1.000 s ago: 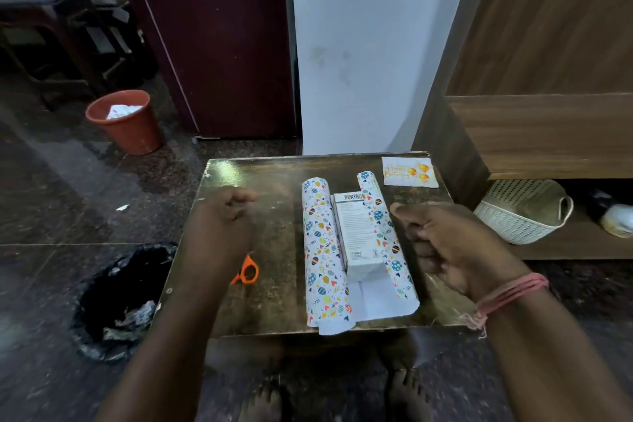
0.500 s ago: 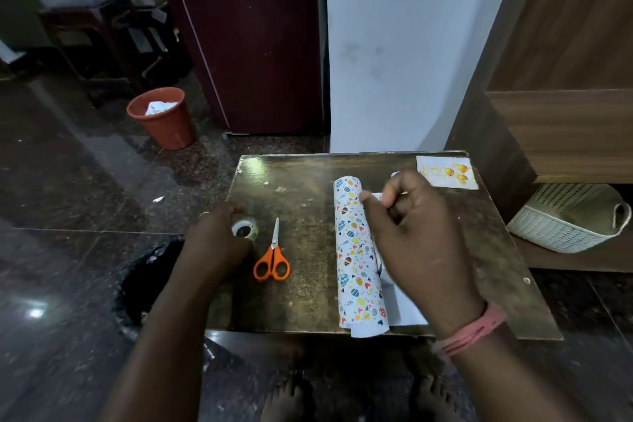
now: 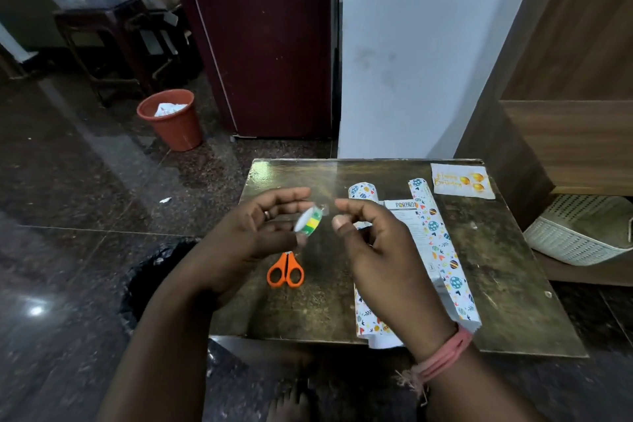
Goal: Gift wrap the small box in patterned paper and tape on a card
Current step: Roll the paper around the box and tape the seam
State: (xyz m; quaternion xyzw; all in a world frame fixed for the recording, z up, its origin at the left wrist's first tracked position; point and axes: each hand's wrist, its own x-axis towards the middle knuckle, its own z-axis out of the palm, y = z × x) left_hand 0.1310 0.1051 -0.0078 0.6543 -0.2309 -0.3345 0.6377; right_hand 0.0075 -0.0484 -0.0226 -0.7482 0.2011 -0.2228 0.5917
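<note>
Between the hands: left hand [image 3: 250, 233] grips tape roll [image 3: 308, 221]; right hand [image 3: 373, 243] pinches near its end. Beyond, box [image 3: 406, 219] lies on open paper [image 3: 442, 250], unsealed; card [image 3: 462, 180] unattached.

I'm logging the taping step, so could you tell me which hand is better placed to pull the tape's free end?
Probably the right hand: its fingertips sit just beside the tape roll, pinched as if at the tape's end, though the strip is too faint to confirm. The left hand already grips the roll.

Person, two bare forearms, no sleeves. Left hand [image 3: 251, 233]: ring [image 3: 267, 214] on one finger. Right hand [image 3: 383, 250]: pink thread wristband [image 3: 445, 351], frayed ends. Feet bare.
</note>
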